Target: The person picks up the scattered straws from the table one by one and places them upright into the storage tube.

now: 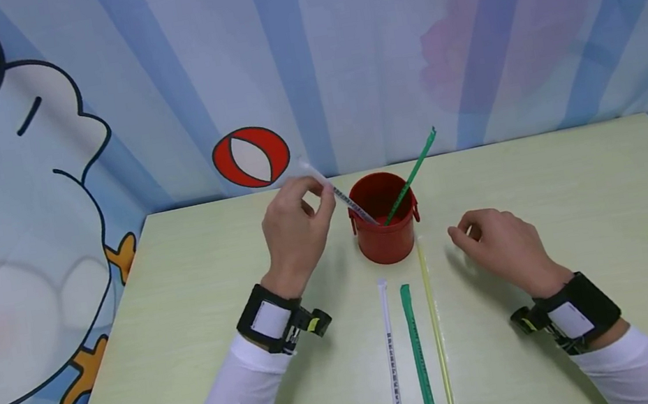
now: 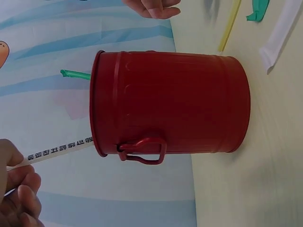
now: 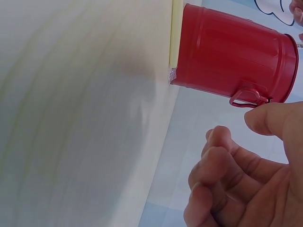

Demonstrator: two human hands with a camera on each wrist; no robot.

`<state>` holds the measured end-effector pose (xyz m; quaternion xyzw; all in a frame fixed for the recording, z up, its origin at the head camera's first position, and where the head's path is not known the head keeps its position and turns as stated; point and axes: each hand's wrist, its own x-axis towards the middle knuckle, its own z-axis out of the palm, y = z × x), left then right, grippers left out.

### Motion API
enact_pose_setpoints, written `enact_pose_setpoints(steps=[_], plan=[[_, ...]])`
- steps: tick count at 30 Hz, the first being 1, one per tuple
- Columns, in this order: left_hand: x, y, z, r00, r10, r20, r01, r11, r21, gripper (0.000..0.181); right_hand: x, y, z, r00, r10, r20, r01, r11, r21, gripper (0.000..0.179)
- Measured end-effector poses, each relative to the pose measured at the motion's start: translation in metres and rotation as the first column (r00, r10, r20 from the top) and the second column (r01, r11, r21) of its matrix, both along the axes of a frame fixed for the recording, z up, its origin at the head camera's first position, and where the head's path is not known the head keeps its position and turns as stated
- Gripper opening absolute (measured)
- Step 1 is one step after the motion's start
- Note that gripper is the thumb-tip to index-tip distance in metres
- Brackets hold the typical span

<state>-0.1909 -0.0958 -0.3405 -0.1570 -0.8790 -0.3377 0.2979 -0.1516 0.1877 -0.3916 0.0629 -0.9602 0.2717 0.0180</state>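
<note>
My left hand (image 1: 298, 229) pinches a white paper-wrapped straw (image 1: 353, 204) between thumb and fingers. The straw slants down to the right, its lower end inside a small red metal bucket (image 1: 387, 246); dark printing runs along the wrapper. A green wrapped straw (image 1: 421, 162) leans out of the bucket toward the right. To the right of the bucket, my right hand (image 1: 503, 248) hovers over the table with its fingers loosely curled and nothing held. In the right wrist view its thumb (image 3: 267, 118) overlaps the edge of the bucket near the handle.
In front of the bucket, a white wrapped straw (image 1: 391, 361), a green wrapped straw (image 1: 420, 363) and a yellow straw (image 1: 439, 346) in a clear wrapper lie side by side, pointing toward the bucket. A striped blue curtain (image 1: 338, 51) hangs behind the pale wooden table (image 1: 629, 203).
</note>
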Motion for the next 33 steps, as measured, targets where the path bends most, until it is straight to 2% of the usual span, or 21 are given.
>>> enact_pose_setpoints(steps=[10,17,22,33], plan=[[-0.004,0.003,-0.013,0.994,0.014,0.109,-0.014,1.000,-0.003,0.018,0.000,0.001,-0.001,1.000,0.003,-0.011,-0.003,1.000,0.001,0.031],[-0.007,0.003,-0.020,0.986,-0.026,0.163,0.016,0.998,0.061,0.019,0.001,0.001,-0.001,1.000,0.003,-0.011,-0.003,1.000,0.005,0.031],[-0.008,0.002,-0.023,0.981,-0.037,0.192,0.021,0.996,0.082,0.020,0.001,0.000,0.000,1.000,0.003,-0.010,-0.003,1.000,0.004,0.032],[-0.009,0.001,-0.025,0.968,-0.040,0.249,0.024,0.997,0.068,0.020,0.000,0.000,0.000,1.000,0.005,-0.007,-0.005,1.000,0.002,0.032]])
